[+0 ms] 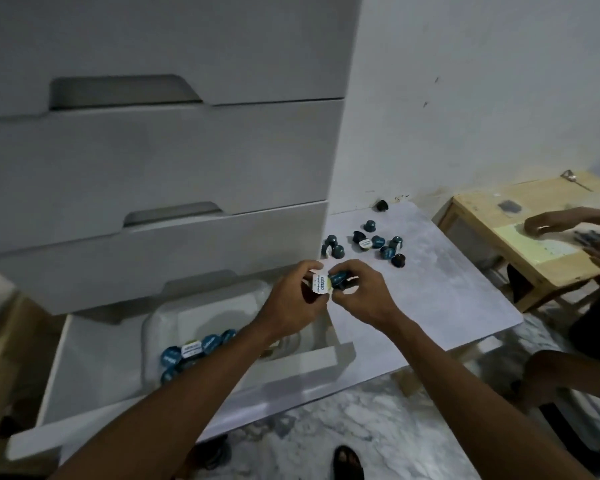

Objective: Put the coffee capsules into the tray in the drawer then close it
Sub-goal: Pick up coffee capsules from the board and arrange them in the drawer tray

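My left hand (297,294) and my right hand (362,292) meet above the right end of the open bottom drawer (84,358). The left hand grips a capsule with a white label (320,284). The right hand grips a dark blue capsule (336,279) touching it. Below, a clear plastic tray (174,313) lies in the drawer with several blue capsules (194,351) in it. Several more loose capsules (368,242) lie scattered on the grey board (430,289) to the right.
A white chest of closed drawers (153,161) rises above the open one. One dark capsule (381,205) lies by the wall. Another person's hands (548,223) rest on a low wooden table (520,237) at right. A sandalled foot (349,462) stands on the marble floor.
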